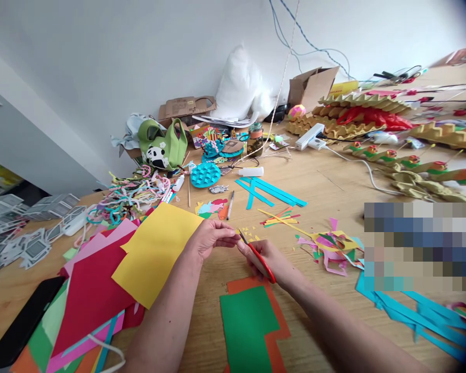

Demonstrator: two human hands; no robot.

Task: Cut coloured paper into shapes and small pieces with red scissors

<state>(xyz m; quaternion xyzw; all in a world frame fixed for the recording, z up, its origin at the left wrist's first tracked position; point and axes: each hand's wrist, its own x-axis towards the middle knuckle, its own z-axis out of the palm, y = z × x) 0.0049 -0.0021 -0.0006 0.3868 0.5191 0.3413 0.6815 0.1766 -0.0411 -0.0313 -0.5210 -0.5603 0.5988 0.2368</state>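
My right hand (266, 258) grips red-handled scissors (261, 259), their dark blades pointing up and to the left. Close to the blade tips, my left hand (215, 238) has its thumb and fingers pressed together in a pinch. Whatever it may hold is too small to make out. Tiny yellow paper triangles (249, 233) lie on the table just beyond the blades. Below my hands, a green sheet of paper (244, 316) rests on an orange sheet (277, 311). A yellow sheet (163, 243) with a notched edge lies left of my left forearm.
Coloured sheets, including a red one (97, 285), are piled at left beside a black phone-like object (23, 321). Thin paper strips (281, 217) and scraps (334, 246) lie to the right. Blue strips (270, 191), a pen (230, 205) and a glass jar (255, 140) stand farther back.
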